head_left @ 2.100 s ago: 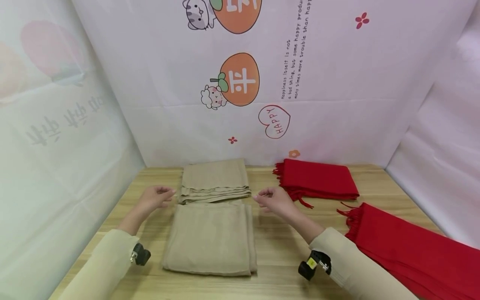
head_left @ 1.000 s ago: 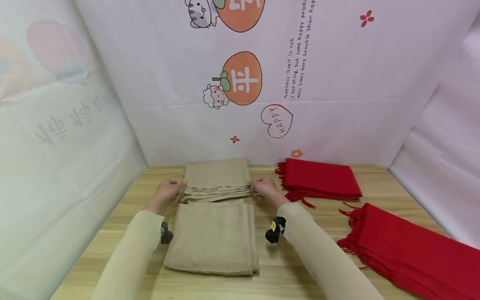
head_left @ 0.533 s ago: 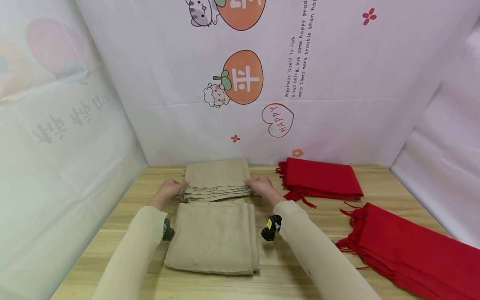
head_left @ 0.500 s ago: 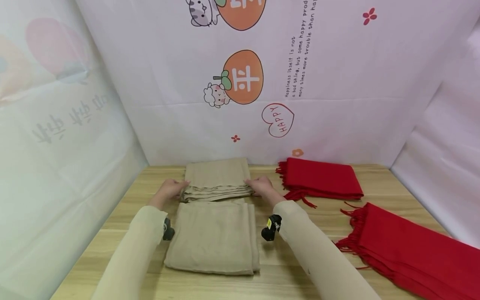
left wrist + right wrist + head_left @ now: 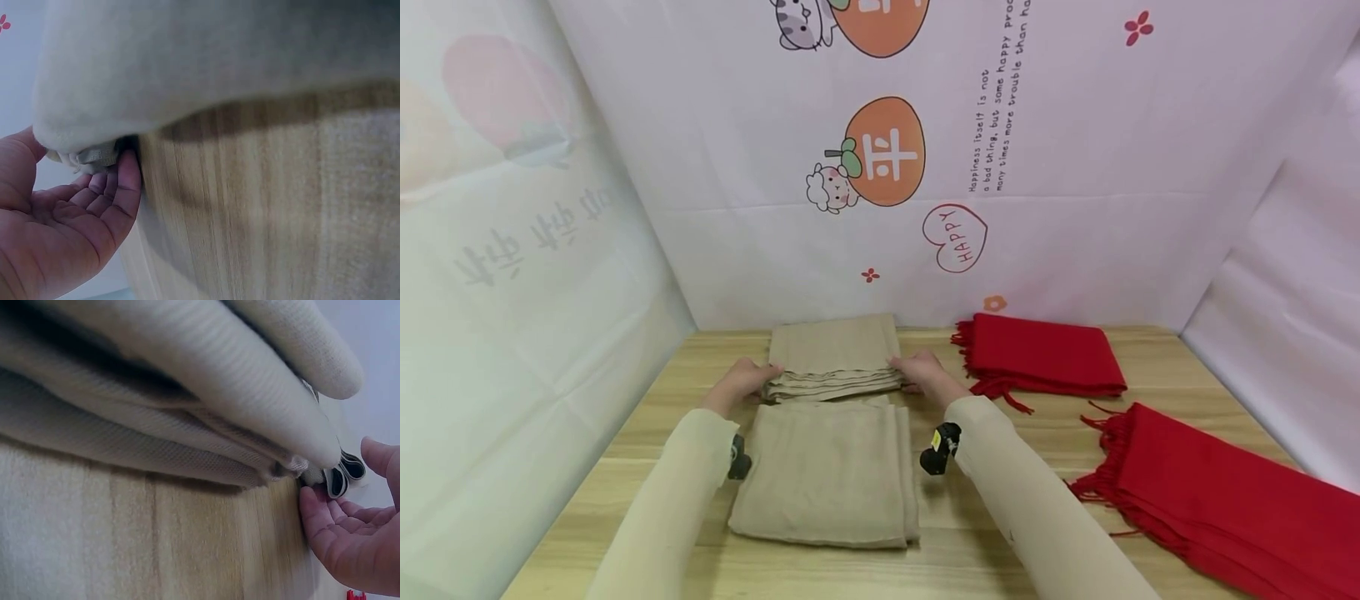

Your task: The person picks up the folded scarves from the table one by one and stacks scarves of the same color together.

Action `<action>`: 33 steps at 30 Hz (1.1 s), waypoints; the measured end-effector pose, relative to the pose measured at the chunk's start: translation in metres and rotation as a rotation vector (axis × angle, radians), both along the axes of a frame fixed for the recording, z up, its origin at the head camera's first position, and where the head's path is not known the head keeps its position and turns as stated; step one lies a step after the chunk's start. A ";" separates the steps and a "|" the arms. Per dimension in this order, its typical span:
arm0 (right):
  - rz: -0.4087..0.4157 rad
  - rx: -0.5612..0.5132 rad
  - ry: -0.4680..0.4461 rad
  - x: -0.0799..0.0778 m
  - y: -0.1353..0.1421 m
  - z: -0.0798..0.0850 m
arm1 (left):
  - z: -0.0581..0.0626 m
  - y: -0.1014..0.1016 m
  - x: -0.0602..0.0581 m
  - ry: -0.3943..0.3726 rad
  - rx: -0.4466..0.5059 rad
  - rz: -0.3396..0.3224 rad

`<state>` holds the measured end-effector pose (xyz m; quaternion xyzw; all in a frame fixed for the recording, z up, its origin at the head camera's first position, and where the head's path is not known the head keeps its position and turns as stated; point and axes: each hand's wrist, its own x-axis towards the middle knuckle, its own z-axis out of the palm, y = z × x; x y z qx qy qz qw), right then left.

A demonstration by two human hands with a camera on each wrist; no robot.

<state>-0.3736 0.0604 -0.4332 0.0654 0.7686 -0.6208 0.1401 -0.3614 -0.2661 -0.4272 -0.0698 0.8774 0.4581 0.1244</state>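
Observation:
In the head view, a folded beige cloth lies at the back of the table, its layered edges facing me. My left hand grips its left side near those edges, and my right hand grips the right side. Each thumb lies over the top. In the left wrist view the left hand's fingers reach under the layers; the right wrist view shows the right hand's fingers likewise low beneath the far cloth's folds. Closer to me sits a second folded beige cloth, between my forearms.
A folded red scarf with fringe lies at the back right. Another red fringed scarf stretches along the right side, running out of view. White printed sheets hang behind and at both sides of the wooden table.
Both hands have moved inward from beside the beige cloths and taken hold of the far cloth's sides. Over the last half second the left thumb has slid slightly further onto it.

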 end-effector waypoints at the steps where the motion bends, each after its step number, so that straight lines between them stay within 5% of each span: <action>1: -0.005 -0.011 -0.006 -0.001 0.000 0.000 | 0.000 0.000 0.000 -0.002 0.003 0.001; 8: -0.043 -0.045 -0.030 -0.002 -0.004 0.003 | 0.007 0.006 0.004 0.027 0.034 0.007; 20: 0.039 0.042 -0.030 -0.006 -0.007 0.003 | 0.013 0.009 0.010 0.049 0.030 -0.012; 33: 0.033 0.114 0.008 -0.003 -0.013 0.003 | 0.002 0.011 -0.004 0.019 0.069 -0.018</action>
